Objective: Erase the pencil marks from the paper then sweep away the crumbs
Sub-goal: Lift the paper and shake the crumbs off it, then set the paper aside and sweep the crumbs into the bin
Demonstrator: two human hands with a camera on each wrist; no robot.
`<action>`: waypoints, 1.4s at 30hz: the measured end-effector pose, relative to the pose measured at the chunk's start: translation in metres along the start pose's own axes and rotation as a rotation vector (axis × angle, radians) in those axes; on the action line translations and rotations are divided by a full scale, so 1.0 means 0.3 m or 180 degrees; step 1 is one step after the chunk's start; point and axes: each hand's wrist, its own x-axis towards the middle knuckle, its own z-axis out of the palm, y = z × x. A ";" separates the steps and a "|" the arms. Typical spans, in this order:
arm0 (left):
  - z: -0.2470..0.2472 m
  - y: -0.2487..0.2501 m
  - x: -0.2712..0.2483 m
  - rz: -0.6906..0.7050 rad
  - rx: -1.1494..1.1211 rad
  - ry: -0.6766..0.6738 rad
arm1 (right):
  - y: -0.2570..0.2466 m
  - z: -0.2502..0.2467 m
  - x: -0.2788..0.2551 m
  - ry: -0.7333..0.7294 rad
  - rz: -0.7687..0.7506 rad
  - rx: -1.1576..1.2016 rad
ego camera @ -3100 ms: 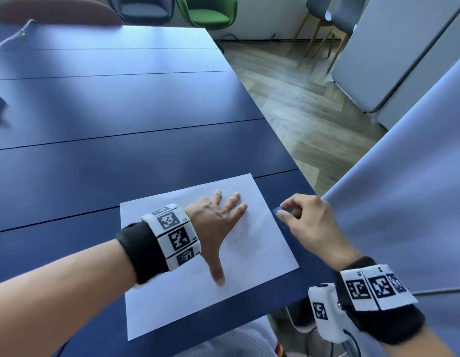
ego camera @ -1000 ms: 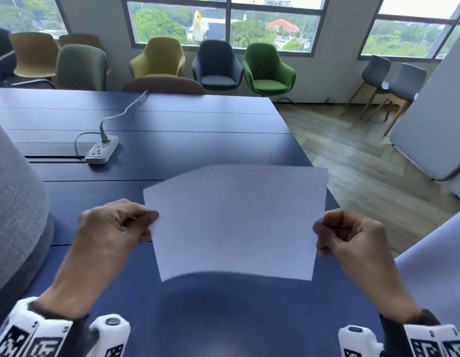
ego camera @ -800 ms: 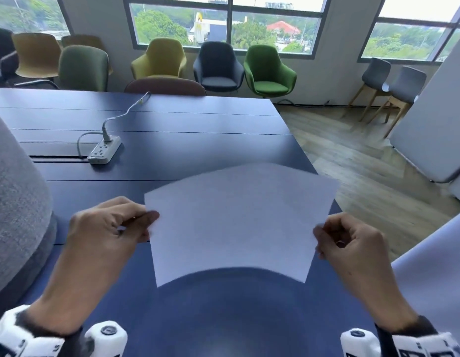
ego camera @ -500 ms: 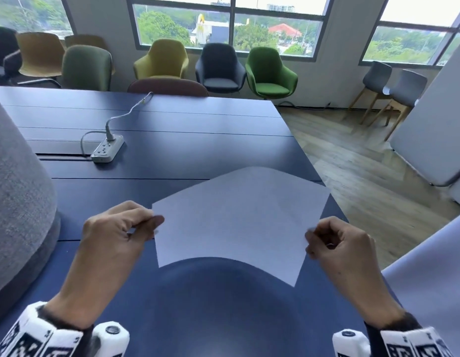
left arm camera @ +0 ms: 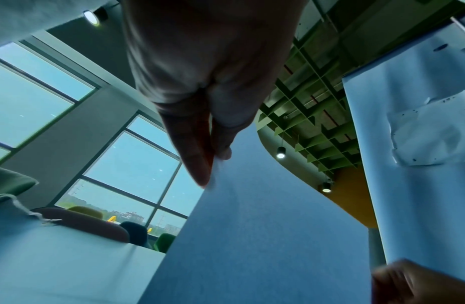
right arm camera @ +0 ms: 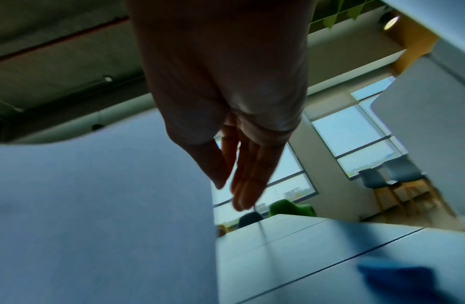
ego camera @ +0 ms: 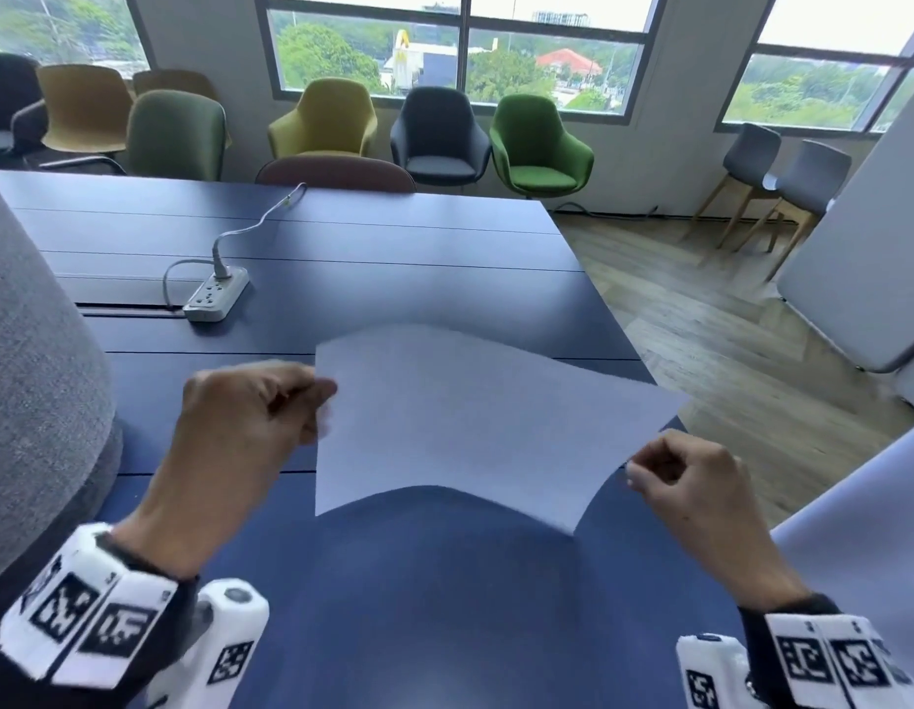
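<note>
White paper pinched between both hands; left, right

The plain white sheet of paper hangs over a dark navy blue tabletop; both wristbands bear black-and-white square-patterned markers; a white power strip lies behind.
</note>
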 end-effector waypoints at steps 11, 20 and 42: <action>0.234 -0.047 0.431 -0.0877 -0.0648 -0.0725 | 0.236 0.018 -0.005 -0.1062 0.0435 -0.1324; 0.501 -0.142 0.545 -0.1524 -0.0502 -0.1183 | 0.244 0.013 0.091 -0.0596 0.0772 -0.1089; 0.675 -0.291 0.601 -0.1625 0.0785 -0.1657 | 0.162 0.168 0.336 -0.1149 -0.0223 -0.1941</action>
